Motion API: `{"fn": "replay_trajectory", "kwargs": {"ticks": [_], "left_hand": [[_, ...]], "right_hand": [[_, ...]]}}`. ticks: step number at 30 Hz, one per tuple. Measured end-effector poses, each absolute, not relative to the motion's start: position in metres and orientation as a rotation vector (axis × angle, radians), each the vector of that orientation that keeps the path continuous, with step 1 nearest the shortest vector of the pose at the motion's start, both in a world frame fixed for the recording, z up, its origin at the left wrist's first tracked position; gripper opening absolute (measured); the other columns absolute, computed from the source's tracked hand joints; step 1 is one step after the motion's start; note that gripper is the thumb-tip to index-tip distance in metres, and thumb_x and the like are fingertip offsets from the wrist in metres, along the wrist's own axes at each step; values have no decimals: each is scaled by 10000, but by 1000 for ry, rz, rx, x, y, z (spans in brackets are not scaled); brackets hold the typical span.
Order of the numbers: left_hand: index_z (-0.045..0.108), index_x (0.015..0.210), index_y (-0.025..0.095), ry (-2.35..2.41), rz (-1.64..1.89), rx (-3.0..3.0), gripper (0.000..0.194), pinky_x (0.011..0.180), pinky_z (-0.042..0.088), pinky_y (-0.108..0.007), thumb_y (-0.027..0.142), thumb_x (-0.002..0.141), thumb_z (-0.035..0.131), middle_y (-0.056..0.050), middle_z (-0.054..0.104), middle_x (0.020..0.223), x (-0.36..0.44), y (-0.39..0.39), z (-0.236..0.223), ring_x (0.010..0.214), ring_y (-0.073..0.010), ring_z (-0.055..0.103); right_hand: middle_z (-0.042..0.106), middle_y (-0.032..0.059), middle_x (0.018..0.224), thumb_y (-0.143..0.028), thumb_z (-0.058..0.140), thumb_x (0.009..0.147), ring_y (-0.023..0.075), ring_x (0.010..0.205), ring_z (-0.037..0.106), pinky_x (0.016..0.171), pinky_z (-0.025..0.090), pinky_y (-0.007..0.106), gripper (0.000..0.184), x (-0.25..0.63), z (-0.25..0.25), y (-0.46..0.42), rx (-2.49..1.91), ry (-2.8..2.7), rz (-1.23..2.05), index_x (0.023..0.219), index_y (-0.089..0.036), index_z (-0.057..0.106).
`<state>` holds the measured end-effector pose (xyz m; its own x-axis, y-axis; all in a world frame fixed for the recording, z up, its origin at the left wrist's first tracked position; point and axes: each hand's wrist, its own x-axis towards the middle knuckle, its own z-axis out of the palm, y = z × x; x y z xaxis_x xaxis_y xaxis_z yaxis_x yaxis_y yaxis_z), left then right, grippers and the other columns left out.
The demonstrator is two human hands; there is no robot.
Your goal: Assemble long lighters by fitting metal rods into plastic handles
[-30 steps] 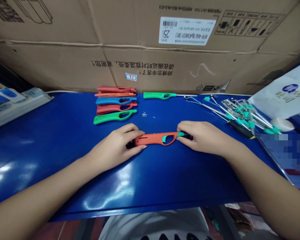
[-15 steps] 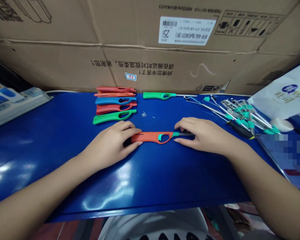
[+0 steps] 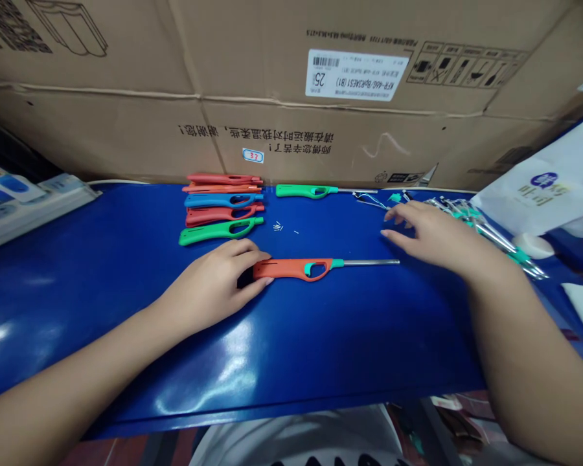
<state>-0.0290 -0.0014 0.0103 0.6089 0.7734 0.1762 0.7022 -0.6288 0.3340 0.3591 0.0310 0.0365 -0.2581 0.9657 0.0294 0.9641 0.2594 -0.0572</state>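
Orange lighter (image 3: 289, 268) lies flat on the blue table (image 3: 330, 343), left hand (image 3: 218, 281) pinching its handle end; right hand (image 3: 434, 241) is apart from it, thumb and fingers spread. Judged light, stiff, slightly slick — grip the broad handle, sparing the thin metal rod (image 3: 369, 263).

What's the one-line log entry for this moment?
left hand: holds orange lighter by handle end | right hand: open, off lighter, near metal-rod parts | green lighter: lies beside carton
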Motion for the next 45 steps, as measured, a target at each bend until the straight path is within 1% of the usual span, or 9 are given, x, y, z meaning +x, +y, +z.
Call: {"fn": "replay_trajectory", "kwargs": {"ticks": [4, 12, 17, 22, 29, 34, 39, 41, 45], "left_hand": [[668, 1208, 177, 1184, 481, 2594, 350, 893, 565, -409, 424, 1010, 518, -102, 661, 1163, -32, 0, 5, 1032, -259, 668], [660, 1203, 212, 1167, 461, 2550, 341, 893, 556, -398, 460, 1002, 540, -76, 654, 1164, -28, -2, 3, 1034, -251, 663], [655, 1190, 233, 1166, 453, 2570, 309, 916, 550, -401, 453, 991, 565, -68, 657, 1172, -28, -3, 0, 1062, -252, 656], [655, 1177, 238, 1156, 461, 2579, 303, 912, 552, -406, 459, 988, 570, -59, 657, 1162, -29, -3, 0, 1058, -250, 655], [653, 1183, 242, 1167, 454, 2570, 310, 906, 554, -409, 466, 991, 558, -52, 653, 1166, -27, -2, 0, 1056, -248, 653], [653, 1192, 242, 1161, 448, 2581, 303, 905, 550, -402, 450, 989, 566, -56, 654, 1167, -27, -3, 0, 1055, -248, 652], [661, 1186, 244, 1145, 455, 2561, 302, 886, 548, -375, 457, 988, 578, -53, 658, 1153, -24, -7, 2, 1034, -236, 659], [662, 1180, 237, 1135, 453, 2546, 292, 874, 548, -365, 442, 983, 596, -50, 660, 1145, -21, -9, 3, 1030, -232, 662], [658, 1203, 239, 1127, 443, 2512, 278, 862, 543, -344, 401, 980, 620, -38, 655, 1146, -17, -12, 3, 1028, -218, 662]], "right_hand": [[607, 204, 1210, -429, 587, 902, 385, 1165, 591, 937, 482, 482, 434, 379, 34, 37, -2395, -2191, -24, 1240, -157, 597], [604, 217, 1271, -347, 660, 856, 393, 1227, 565, 953, 468, 438, 453, 395, 29, 49, -2611, -1986, -43, 1257, -155, 574], [701, 158, 1034, -349, 697, 801, 305, 893, 684, 715, 516, 367, 344, 409, 39, 43, -2703, -1909, 115, 1091, -172, 643], [699, 72, 737, -189, 691, 725, 216, 606, 645, 561, 462, 310, 115, 409, 45, 35, -2732, -1948, 313, 840, -200, 692], [699, 70, 780, -168, 608, 770, 218, 627, 629, 582, 449, 311, 142, 400, 44, 31, -2507, -2125, 268, 896, -212, 656], [693, 159, 1083, -197, 447, 922, 298, 1016, 663, 880, 513, 399, 305, 391, 45, 34, -2181, -2216, 162, 1188, -177, 594], [624, 123, 1360, -348, 354, 1036, 280, 1231, 611, 1048, 469, 434, 429, 354, 37, 30, -1846, -2296, 208, 1445, -256, 447], [667, 107, 1278, -360, 424, 1015, 271, 1114, 664, 985, 506, 426, 420, 332, 30, 26, -1676, -2257, 263, 1419, -256, 479], [682, 74, 962, -313, 577, 918, 233, 855, 673, 806, 545, 386, 231, 296, 18, 17, -1435, -2066, 356, 1114, -206, 635]]}}
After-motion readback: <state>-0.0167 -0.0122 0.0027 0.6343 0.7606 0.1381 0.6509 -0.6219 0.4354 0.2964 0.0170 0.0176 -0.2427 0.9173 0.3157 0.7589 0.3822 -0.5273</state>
